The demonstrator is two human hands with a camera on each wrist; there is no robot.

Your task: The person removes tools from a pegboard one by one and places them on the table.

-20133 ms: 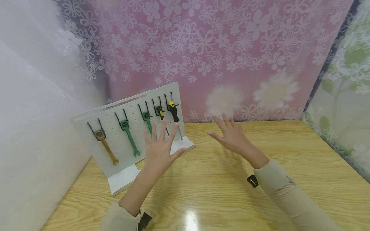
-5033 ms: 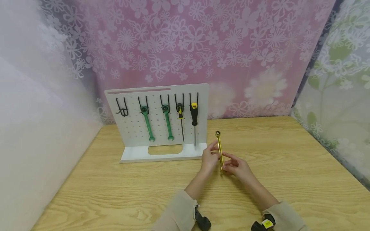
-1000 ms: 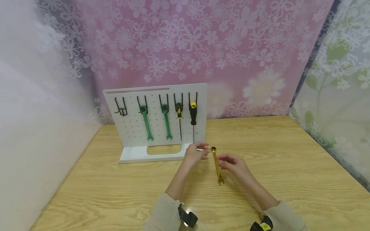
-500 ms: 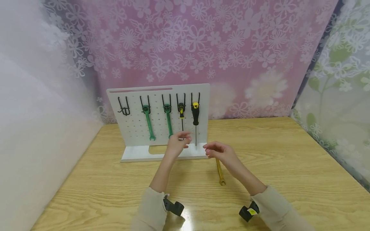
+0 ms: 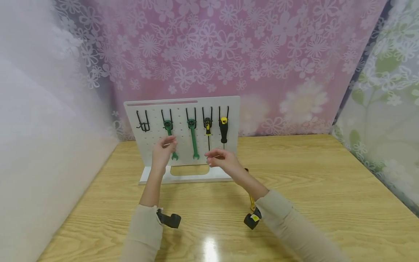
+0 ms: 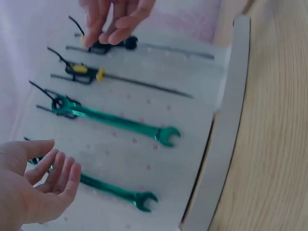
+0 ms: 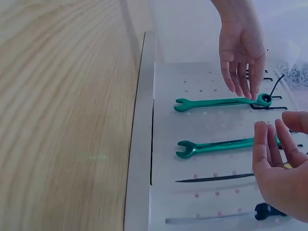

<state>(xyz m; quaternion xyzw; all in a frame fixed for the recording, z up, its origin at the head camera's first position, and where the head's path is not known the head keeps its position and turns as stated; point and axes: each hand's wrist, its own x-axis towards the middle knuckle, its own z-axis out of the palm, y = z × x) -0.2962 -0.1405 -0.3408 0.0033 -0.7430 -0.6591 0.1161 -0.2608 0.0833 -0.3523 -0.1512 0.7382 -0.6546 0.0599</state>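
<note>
My left hand (image 5: 162, 154) is raised in front of the white pegboard (image 5: 147, 149), its loosely bent fingers close to the left green ratchet wrench (image 6: 110, 187). Nothing sits between its thumb and fingers. My right hand (image 5: 226, 162), also holding nothing, hovers with relaxed fingers before the small yellow-black screwdriver (image 5: 208, 129) and the larger black-handled screwdriver (image 5: 224, 131). Between the hands, a second green ratchet wrench (image 5: 194, 143) hangs from its hook. On the table lies a gold wrench (image 5: 251, 202), mostly hidden behind my right forearm.
At the pegboard's left end a black double hook (image 5: 143, 125) carries no tool. The board's white base (image 5: 190, 178) stands on the wooden table (image 5: 196, 218). A pink floral curtain (image 5: 222, 47) hangs behind, with pale walls at either side.
The gold wrench left the leftmost hook, was held in both hands, and now lies on the table. Both hands have since moved left to the pegboard.
</note>
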